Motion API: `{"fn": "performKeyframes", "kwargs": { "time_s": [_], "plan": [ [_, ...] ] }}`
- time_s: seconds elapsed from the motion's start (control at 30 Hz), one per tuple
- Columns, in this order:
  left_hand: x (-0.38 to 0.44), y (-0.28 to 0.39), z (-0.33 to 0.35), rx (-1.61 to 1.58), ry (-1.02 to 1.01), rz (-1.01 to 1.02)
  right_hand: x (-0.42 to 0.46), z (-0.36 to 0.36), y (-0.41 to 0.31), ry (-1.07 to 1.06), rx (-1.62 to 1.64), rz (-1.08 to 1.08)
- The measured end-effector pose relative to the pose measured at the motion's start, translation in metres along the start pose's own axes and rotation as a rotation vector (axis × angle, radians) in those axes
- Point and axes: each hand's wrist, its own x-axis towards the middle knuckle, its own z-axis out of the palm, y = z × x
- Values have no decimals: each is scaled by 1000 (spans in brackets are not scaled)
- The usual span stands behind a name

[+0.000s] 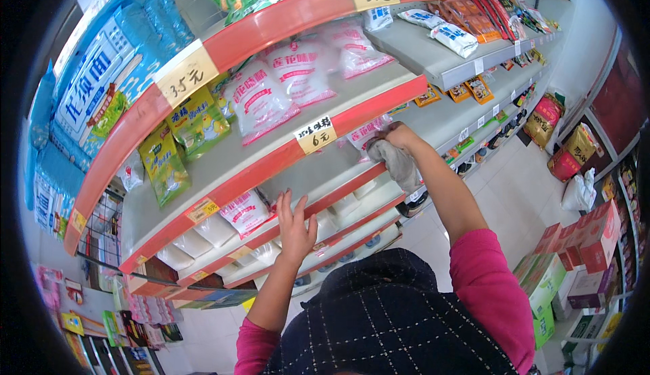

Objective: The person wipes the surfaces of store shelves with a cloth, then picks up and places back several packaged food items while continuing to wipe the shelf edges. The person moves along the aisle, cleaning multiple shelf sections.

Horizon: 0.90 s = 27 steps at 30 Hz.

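My right hand grips a grey cloth that hangs over the right end of a red-edged shelf. Beside that hand, a white and pink packet stands on the same shelf. My left hand, fingers apart and holding nothing, is at the front edge of this shelf, just right of another white and pink packet. On the shelf above are several more pink-printed white packets and green and yellow packets.
Large blue packages fill the left. A grey shelf with small packets runs back on the right. Gold and red sacks and stacked cartons stand on the right side. White bags lie on a lower shelf.
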Motion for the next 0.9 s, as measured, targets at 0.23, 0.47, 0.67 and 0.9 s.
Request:
{"fn": "performKeyframes", "kwargs": {
  "time_s": [0.23, 0.47, 0.67, 0.9],
  "plan": [
    [13, 24, 6, -492, 2, -353, -81, 33, -81, -270, 410, 129],
    [-2, 11, -1, -993, -88, -701, -132, 107, -77, -571, 360, 143],
    [-52, -5, -7, -957, -20, -680, -145, 141, -75, -784, 163, 78],
    [-69, -4, -54, -801, 35, -729, -139, 178, -94, -797, 114, 132]
  ]
}}
